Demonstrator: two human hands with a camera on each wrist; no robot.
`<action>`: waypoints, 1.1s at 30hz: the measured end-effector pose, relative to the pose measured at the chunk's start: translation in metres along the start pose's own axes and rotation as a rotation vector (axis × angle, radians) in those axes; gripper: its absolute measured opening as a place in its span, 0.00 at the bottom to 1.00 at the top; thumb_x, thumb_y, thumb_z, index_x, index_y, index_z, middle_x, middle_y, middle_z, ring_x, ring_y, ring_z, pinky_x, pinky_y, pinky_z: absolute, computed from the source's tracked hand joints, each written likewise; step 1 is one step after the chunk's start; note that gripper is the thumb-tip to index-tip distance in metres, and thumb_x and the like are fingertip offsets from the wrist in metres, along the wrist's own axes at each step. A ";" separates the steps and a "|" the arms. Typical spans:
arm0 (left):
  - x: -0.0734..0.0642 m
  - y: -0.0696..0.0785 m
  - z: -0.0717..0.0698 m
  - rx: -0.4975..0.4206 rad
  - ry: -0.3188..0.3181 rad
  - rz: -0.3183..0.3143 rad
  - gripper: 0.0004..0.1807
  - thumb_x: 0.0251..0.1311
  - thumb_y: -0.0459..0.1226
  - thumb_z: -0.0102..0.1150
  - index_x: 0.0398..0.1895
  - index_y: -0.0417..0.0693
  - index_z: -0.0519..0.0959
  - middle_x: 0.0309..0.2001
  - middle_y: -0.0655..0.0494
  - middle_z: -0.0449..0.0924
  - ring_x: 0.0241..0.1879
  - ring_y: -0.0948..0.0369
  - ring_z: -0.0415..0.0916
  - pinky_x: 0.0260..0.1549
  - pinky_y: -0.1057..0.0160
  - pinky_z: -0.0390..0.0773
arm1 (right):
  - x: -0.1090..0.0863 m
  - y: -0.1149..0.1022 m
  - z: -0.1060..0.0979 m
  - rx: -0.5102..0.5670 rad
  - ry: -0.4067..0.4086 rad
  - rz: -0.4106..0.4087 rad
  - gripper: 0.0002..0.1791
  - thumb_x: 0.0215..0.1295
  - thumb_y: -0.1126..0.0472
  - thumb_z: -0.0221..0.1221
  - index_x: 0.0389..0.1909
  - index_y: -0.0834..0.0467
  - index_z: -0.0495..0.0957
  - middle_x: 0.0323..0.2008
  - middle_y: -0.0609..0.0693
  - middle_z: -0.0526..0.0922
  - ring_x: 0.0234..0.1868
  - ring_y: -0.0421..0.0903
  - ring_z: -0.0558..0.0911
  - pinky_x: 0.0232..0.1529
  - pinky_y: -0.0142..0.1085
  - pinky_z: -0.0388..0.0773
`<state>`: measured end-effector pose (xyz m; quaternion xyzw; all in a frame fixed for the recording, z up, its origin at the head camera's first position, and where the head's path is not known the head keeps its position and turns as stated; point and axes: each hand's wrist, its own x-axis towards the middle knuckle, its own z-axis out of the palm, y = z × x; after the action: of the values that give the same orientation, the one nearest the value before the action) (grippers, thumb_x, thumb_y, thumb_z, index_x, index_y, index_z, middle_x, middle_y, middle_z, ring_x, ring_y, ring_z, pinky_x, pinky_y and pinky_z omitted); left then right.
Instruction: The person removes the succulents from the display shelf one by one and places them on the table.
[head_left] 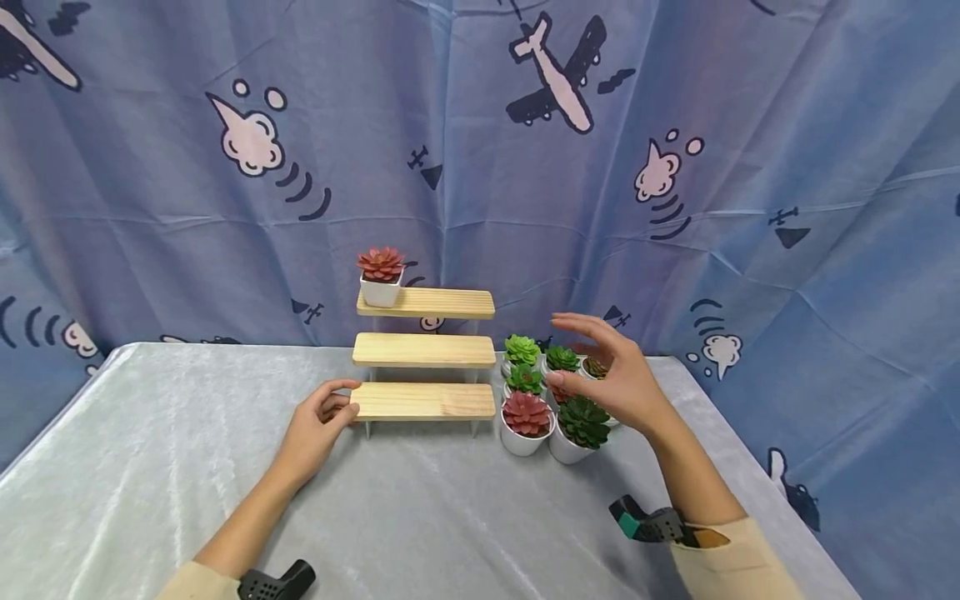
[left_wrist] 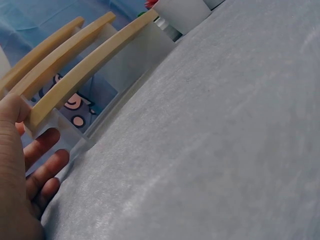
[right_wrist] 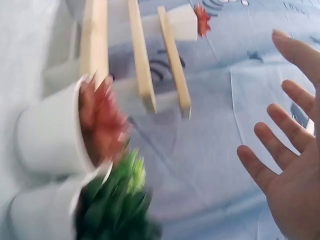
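Observation:
A three-tier display stand with pale wooden shelves (head_left: 422,402) and clear supports stands on the table. My left hand (head_left: 318,425) holds the left end of its lowest shelf between thumb and index finger; the other fingers curl loosely below, as the left wrist view shows. On the top shelf, at the left, sits a red succulent in a square white pot (head_left: 381,290). My right hand (head_left: 618,371), empty with fingers spread, hovers over the group of potted succulents right of the stand. Nearest are a red succulent (head_left: 527,415) and a dark green succulent (head_left: 583,422), both in round white pots.
Behind the front pots stand more succulents, including a light green one (head_left: 522,350); my right hand partly covers some. A pale grey cloth (head_left: 420,517) covers the table. A blue curtain (head_left: 450,167) printed with airplanes hangs close behind.

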<state>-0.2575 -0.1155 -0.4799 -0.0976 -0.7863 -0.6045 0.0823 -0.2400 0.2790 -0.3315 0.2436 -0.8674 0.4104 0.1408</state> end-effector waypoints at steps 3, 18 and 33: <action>0.000 0.000 -0.001 0.003 0.001 0.000 0.17 0.70 0.35 0.57 0.60 0.43 0.77 0.40 0.41 0.86 0.33 0.66 0.81 0.38 0.67 0.80 | 0.021 -0.012 0.007 0.062 -0.021 -0.022 0.34 0.61 0.65 0.70 0.69 0.53 0.73 0.69 0.50 0.73 0.70 0.43 0.72 0.68 0.47 0.73; 0.002 -0.003 -0.002 -0.014 0.010 -0.004 0.17 0.68 0.33 0.58 0.59 0.44 0.77 0.40 0.42 0.86 0.33 0.64 0.81 0.35 0.69 0.78 | 0.111 -0.046 0.062 0.146 -0.120 -0.091 0.32 0.61 0.61 0.70 0.67 0.54 0.74 0.67 0.51 0.74 0.71 0.49 0.71 0.67 0.50 0.74; 0.003 -0.005 0.000 -0.021 0.000 -0.003 0.17 0.69 0.35 0.59 0.59 0.45 0.78 0.41 0.41 0.86 0.34 0.63 0.82 0.37 0.67 0.79 | 0.169 -0.070 0.133 0.107 -0.160 -0.064 0.33 0.55 0.53 0.74 0.64 0.51 0.78 0.71 0.49 0.69 0.70 0.49 0.70 0.65 0.53 0.73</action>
<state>-0.2622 -0.1165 -0.4836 -0.0972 -0.7802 -0.6127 0.0806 -0.3508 0.0852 -0.2942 0.3105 -0.8444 0.4307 0.0710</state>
